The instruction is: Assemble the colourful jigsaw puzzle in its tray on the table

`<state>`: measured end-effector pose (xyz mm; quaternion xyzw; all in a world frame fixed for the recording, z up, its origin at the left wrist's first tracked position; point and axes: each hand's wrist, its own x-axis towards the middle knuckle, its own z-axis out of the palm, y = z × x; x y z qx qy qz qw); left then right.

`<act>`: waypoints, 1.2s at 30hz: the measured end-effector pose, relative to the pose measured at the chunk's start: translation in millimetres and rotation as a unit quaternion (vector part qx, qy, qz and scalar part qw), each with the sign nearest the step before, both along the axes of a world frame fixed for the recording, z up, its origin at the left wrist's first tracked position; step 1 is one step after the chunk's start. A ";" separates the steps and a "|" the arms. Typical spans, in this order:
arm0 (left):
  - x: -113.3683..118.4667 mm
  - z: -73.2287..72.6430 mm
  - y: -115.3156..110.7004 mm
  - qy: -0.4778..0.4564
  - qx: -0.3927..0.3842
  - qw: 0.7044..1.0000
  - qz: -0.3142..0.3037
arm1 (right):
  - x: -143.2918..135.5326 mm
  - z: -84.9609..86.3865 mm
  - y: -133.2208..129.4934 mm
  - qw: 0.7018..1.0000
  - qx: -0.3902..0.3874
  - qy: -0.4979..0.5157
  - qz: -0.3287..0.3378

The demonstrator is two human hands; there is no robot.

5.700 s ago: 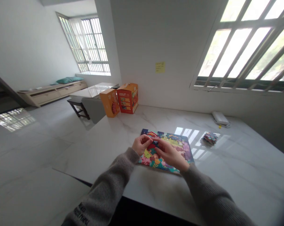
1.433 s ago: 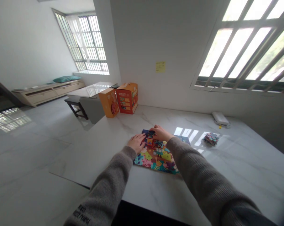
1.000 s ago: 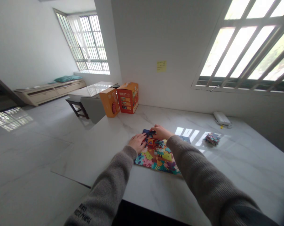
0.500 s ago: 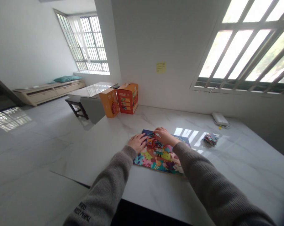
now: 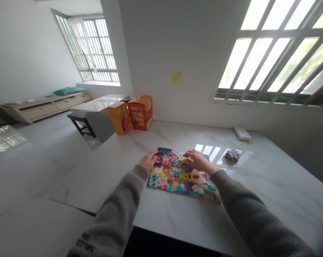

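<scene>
A colourful jigsaw puzzle (image 5: 174, 184) with farm animals and a red barn lies on the white marble-patterned table. My left hand (image 5: 149, 160) rests at its upper left edge, fingers stretched out on the dark blue corner. Over the upper middle of the picture is my right hand (image 5: 197, 160), its fingers pinched on a pale yellow-green puzzle piece (image 5: 187, 160). The hand and sleeve cover part of the puzzle's right side. To the right, a small stack of puzzle pieces (image 5: 232, 155) lies on the table.
Two orange boxes, one plain-sided (image 5: 119, 119) and one red-fronted (image 5: 140, 113), stand at the table's back left. A white power strip (image 5: 242, 133) with a cable lies near the wall. A yellow note (image 5: 177, 77) is stuck above.
My right hand has moved right across the puzzle, uncovering the red barn, and a pale piece now shows at its fingers. My left hand has slid back toward the left edge. The view has shifted slightly.
</scene>
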<state>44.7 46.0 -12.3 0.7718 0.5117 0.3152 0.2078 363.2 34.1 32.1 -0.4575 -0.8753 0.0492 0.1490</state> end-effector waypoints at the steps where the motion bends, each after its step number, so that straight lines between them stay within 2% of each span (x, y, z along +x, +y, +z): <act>1: -0.3 0.5 -0.3 -0.006 -0.005 1.000 0.004 | 2.7 -1.6 -4.9 1.000 -0.001 0.001 -0.002; 9: 1.0 -2.9 1.5 0.032 0.025 0.999 -0.007 | 9.3 -14.0 -32.4 1.000 -0.002 -0.002 -0.027; 17: 17.2 18.3 0.6 0.202 0.026 0.979 0.005 | 8.1 -11.1 -41.4 1.000 -0.009 -0.009 -0.021; 21: 24.8 22.3 -1.5 0.248 0.040 0.968 0.028 | 6.2 -11.3 -46.4 1.000 -0.020 -0.016 -0.014; 28: 25.7 22.0 -3.5 0.266 0.043 0.963 0.032 | 2.3 -8.7 -46.7 0.999 -0.025 -0.017 -0.031; 32: 26.0 24.1 -5.3 0.278 0.033 0.960 0.035 | -0.9 -4.4 -45.6 1.000 -0.019 0.000 -0.008; 36: 25.3 23.7 -5.4 0.282 0.036 0.958 0.034 | -3.7 2.2 -42.7 0.999 0.008 -0.035 0.013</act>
